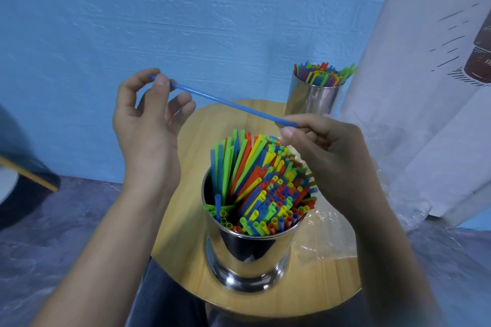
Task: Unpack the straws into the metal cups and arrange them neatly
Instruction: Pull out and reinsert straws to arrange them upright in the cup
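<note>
- Your L hand pinched the far-left end of a thin blue plastic straw betw. thumb and index tip. The other fingers were loosely curled and off the straw.
- Your R hand pinched the straw's other end the same way, thumb vs. index, w/ the rest of the fingers curled under the palm.
- The straw ran straight betw. both hands, slanted: L end higher and farther back, R end lower and nearer you. It was in the air, held over the table and the nearer cup.
- Just below the R hand stood a shiny metal cup, upright on the near part of the tabletop. It was packed w/ multicoloured plastic straws (green, red, yellow, blue), most leaning back-left. A few green ones and a blue one at the front-left rim lay lower and crooked.
- The R thumb sat just above the tallest straw tips; couldn't tell if it touched them.
- A second shiny metal cup stood upright at the table's far edge, well apart from the first, also full of mixed-colour straws.
- Both cups were on a round wooden tabletop.
- Crumpled clear plastic wrap lay on the table just right of the nearer cup, under your R forearm.
- Behind it all was a blue textured wall; a white printed sheet hung at right.
- A dark trouser leg showed below the table's near-left edge.
</note>
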`<state>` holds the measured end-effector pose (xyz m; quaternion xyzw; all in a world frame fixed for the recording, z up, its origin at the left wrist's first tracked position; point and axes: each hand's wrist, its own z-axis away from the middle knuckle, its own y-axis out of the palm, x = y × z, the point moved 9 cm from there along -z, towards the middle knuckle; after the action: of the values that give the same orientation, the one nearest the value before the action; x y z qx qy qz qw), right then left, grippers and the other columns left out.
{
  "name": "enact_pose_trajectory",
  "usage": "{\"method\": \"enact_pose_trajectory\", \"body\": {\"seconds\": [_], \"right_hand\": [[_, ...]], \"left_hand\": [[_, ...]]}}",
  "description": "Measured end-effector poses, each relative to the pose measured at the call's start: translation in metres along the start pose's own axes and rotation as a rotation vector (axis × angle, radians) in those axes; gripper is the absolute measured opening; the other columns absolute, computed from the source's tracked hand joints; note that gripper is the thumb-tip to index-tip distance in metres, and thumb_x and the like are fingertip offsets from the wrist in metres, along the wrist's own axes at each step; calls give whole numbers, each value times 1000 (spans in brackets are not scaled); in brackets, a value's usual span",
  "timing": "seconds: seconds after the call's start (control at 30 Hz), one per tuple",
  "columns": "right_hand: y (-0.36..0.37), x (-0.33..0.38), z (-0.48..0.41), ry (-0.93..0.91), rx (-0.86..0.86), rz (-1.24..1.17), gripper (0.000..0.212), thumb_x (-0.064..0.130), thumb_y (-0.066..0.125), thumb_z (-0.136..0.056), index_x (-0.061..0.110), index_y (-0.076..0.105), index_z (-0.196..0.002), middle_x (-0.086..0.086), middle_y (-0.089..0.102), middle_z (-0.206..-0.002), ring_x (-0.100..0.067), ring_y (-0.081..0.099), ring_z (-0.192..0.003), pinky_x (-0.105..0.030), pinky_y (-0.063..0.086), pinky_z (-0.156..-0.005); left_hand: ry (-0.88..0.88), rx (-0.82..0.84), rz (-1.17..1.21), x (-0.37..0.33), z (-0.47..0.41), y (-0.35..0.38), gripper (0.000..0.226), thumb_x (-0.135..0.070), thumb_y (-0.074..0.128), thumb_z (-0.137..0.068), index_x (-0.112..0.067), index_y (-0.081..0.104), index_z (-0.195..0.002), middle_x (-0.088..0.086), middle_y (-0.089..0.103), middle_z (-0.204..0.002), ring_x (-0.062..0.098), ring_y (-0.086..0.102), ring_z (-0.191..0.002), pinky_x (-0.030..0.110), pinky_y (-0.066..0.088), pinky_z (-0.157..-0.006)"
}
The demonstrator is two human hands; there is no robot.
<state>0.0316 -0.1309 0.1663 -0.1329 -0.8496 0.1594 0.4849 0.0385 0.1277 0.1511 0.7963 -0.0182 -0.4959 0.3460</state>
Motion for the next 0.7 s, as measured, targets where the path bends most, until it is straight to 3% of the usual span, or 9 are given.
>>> {"method": "enact_pose_trajectory", "body": {"seconds": [0.1, 0.23, 0.33, 0.43, 0.5, 0.7], "right_hand": [[-10, 5, 1, -17, -75, -194, 19, 11, 62, -101, 24, 76, -103, 2, 75, -84, -5, 60, -66, -20, 48, -60], [-26, 1, 1, 40, -205, -498, 17, 10, 57, -103, 13, 73, -104, -4, 76, -93, -18, 65, -76, -27, 50, -61], [-41, -1, 1, 66, -318, -609, 16, 11, 48, -108, 13, 61, -100, -6, 77, -93, -23, 74, -81, -26, 54, -62], [-54, 4, 3, 34, -390, -564, 13, 9, 40, -110, 11, 50, -102, -7, 75, -85, -22, 71, -69, -27, 53, -60], [-57, 8, 5, 7, -385, -472, 10, 6, 36, -110, 7, 46, -106, -8, 72, -84, -22, 66, -64, -30, 54, -60], [-29, 21, 5, -92, -144, -99, 13, 8, 42, -109, 12, 54, -113, 2, 67, -81, -24, 64, -67, -35, 56, -63]], "left_hand": [[-3, 17, -95, 5, 3, -2, 8, -12, 64, -101, -17, 60, -96, -2, 69, -85, 19, 66, -73, 30, 56, -74], [-17, 140, -342, 10, 9, 7, 9, -16, 68, -97, -19, 63, -91, -6, 73, -78, 14, 70, -77, 30, 57, -74], [-51, 421, -552, 20, 19, 27, 21, -36, 72, -90, -27, 67, -109, -5, 77, -103, 8, 71, -100, 30, 56, -89], [-80, 701, -678, 29, 34, 46, 40, -54, 61, -89, -35, 64, -125, -11, 73, -120, 2, 65, -116, 17, 52, -93], [-111, 756, -696, 31, 39, 52, 39, -53, 55, -94, -35, 65, -126, -15, 74, -118, -2, 65, -116, 9, 49, -88], [-134, 896, -931, 42, 38, 67, 18, -34, 62, -101, -33, 75, -113, -13, 76, -106, 2, 71, -99, 34, 59, -91]]}}
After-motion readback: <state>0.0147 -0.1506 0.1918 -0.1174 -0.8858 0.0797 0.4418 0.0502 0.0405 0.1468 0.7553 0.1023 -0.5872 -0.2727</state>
